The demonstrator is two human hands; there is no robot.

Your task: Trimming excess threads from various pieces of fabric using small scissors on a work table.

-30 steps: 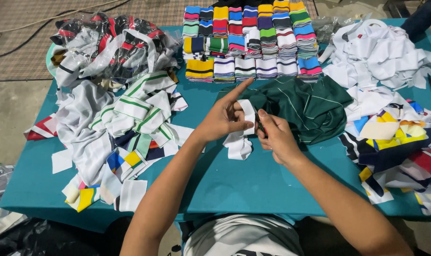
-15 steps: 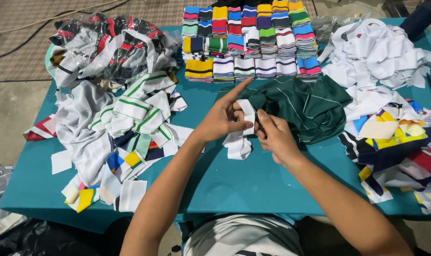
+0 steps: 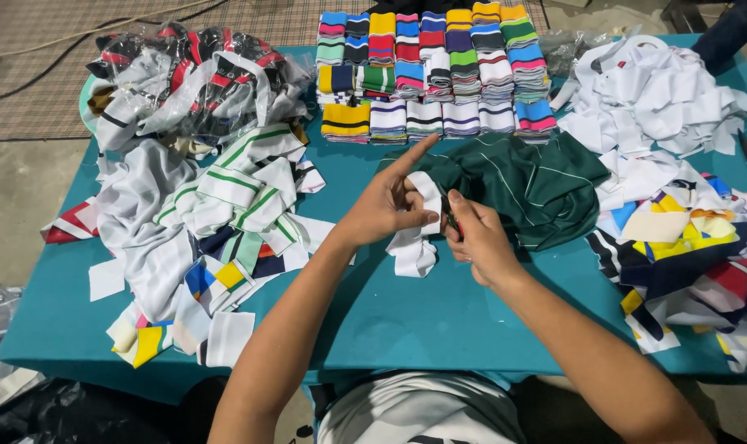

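My left hand (image 3: 387, 204) pinches a white ribbed fabric strip (image 3: 415, 247) above the teal table (image 3: 439, 321), index finger pointing up. The strip hangs down and folds onto the table. My right hand (image 3: 476, 238) is closed around a small dark tool with a red handle (image 3: 451, 218), held against the strip's edge; what kind of tool it is I cannot tell. Just behind both hands lies a crumpled dark green striped cloth (image 3: 530, 185).
Stacks of folded striped collars (image 3: 435, 70) line the table's far side. A heap of white pieces (image 3: 661, 99) sits far right, coloured scraps (image 3: 686, 255) near right, striped white and green pieces (image 3: 225, 205) left, and bagged pieces (image 3: 184, 74) far left.
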